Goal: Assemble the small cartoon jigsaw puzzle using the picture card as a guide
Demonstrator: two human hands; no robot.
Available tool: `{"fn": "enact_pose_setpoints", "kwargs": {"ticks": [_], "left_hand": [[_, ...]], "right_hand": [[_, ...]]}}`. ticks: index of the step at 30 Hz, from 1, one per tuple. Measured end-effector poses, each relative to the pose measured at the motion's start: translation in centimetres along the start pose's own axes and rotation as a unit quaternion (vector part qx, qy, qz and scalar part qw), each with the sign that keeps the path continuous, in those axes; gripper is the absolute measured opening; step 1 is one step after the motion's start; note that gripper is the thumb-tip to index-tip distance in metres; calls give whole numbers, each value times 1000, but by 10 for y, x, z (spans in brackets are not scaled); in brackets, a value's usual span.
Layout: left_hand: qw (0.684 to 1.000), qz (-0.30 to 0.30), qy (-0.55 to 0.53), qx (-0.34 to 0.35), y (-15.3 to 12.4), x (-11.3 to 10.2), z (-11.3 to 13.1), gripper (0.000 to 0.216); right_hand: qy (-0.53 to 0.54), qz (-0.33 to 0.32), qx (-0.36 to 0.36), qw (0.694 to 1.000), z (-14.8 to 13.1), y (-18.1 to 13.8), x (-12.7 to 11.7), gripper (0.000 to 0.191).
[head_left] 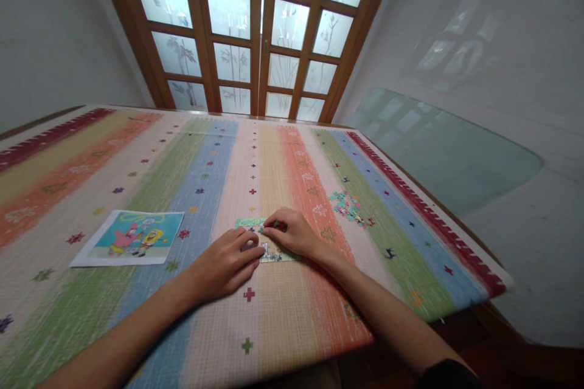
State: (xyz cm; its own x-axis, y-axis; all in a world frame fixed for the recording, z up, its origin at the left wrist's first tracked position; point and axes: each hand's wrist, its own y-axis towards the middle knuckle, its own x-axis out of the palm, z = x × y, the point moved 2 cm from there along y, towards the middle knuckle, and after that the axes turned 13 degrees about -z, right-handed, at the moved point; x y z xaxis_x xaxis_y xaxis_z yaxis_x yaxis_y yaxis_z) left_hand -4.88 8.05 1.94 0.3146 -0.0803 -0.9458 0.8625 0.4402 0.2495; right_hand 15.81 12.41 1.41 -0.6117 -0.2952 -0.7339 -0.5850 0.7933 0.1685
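Note:
A partly assembled jigsaw puzzle [279, 254] lies flat on the striped tablecloth in front of me, with green at its far edge and paler pieces nearer. My left hand [230, 260] is curled at its left side, fingertips pressed on the puzzle's edge and a gap between thumb and forefinger. From the right, my right hand [292, 232] reaches over the puzzle with thumb and forefinger pinched at a small puzzle piece, mostly covered by the fingers. Both hands hide much of the puzzle.
A heap of loose puzzle pieces [349, 208] lies to the right on the tablecloth [278, 316]. On the left is a printed cartoon picture [141, 238]. Wooden glass-paned doors [262, 42] stand beyond the table, and a white wall [515, 134] runs along the right.

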Motion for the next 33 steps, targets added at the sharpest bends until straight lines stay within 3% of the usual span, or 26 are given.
{"fn": "enact_pose_setpoints", "kwargs": {"ticks": [4,19,33], "left_hand": [[1000,-8,-4,-5,0,0,1,24],[1000,-17,5,-17,-2,1,0,25],[1000,-14,14,-10,0,-1,2,24]], "right_hand": [[-58,16,-35,998,0,0,1,5],[-149,-4,-42,988,-2,-3,2,7],[-164,-25,-53,985,-5,-7,4,13]]}}
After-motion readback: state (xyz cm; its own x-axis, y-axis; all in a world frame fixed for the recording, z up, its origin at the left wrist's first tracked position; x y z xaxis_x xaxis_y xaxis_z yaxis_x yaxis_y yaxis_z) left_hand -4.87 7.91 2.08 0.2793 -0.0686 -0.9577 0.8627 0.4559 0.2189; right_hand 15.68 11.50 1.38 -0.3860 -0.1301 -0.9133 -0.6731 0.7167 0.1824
